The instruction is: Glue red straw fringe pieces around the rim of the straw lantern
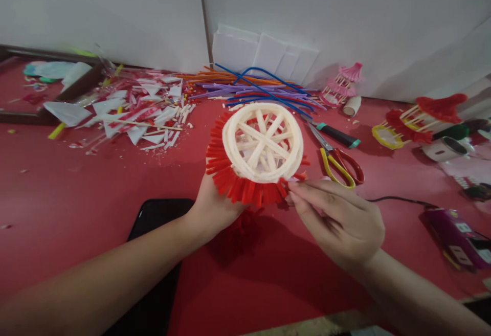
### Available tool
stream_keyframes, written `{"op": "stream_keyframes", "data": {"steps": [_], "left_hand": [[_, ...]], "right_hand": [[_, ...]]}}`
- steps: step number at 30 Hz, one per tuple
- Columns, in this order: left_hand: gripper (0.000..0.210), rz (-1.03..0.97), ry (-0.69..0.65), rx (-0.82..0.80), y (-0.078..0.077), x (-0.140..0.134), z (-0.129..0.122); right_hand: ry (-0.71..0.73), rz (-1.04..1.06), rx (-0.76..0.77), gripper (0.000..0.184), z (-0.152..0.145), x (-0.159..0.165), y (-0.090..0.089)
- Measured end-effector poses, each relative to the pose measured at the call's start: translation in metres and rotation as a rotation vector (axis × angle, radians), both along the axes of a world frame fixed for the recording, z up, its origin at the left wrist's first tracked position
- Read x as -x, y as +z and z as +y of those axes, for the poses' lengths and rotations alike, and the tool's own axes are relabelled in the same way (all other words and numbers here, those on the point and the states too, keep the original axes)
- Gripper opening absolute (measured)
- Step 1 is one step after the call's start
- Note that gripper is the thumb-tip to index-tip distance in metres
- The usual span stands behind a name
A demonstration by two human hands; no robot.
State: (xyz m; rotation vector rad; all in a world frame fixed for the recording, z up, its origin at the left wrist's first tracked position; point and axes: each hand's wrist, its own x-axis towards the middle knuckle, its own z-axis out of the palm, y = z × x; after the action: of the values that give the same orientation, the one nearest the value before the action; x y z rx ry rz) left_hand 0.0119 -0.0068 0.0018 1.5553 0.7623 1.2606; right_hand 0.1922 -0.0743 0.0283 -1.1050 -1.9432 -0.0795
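Observation:
A round craft piece [263, 142] made of cream pipe cleaners, with crossed spokes like a wheel, is held up over the table. Short red pipe cleaner pieces [245, 191] stick out around its left and lower rim. My left hand [217, 205] grips it from below, its fingers mostly hidden behind the red fringe. At the lower right of the rim, my right hand [337, 216] pinches the end of a red pipe cleaner piece with thumb and fingertips. More red fringe shows dimly beneath the wheel.
Scissors [337, 164] and a black-handled cutter [337, 134] lie to the right. Behind are blue, purple and orange pipe cleaners [253, 88]. Paper scraps and sticks [141, 111] are heaped left. Small pagoda models [422, 118] stand right, near a purple power strip [456, 236]. A black phone-like slab [161, 213] lies under my left arm.

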Motion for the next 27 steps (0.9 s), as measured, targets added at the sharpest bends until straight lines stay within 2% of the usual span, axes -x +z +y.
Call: {"op": "stream_keyframes", "data": {"steps": [7, 11, 22, 27], "left_hand": [[0.048, 0.026, -0.014, -0.065, 0.002, 0.002, -0.003], [0.041, 0.033, 0.003, -0.084, 0.003, 0.003, -0.006], [0.051, 0.087, 0.053, -0.070, 0.001, 0.005, -0.006], [0.051, 0.049, 0.024, -0.087, 0.002, 0.005, -0.006]], "right_hand": [[-0.080, 0.004, -0.016, 0.023, -0.002, 0.006, 0.004], [-0.069, -0.029, -0.045, 0.022, -0.004, 0.006, 0.006], [-0.019, 0.071, 0.079, 0.018, -0.004, 0.011, 0.005], [-0.023, 0.072, 0.067, 0.018, -0.004, 0.011, 0.004]]}}
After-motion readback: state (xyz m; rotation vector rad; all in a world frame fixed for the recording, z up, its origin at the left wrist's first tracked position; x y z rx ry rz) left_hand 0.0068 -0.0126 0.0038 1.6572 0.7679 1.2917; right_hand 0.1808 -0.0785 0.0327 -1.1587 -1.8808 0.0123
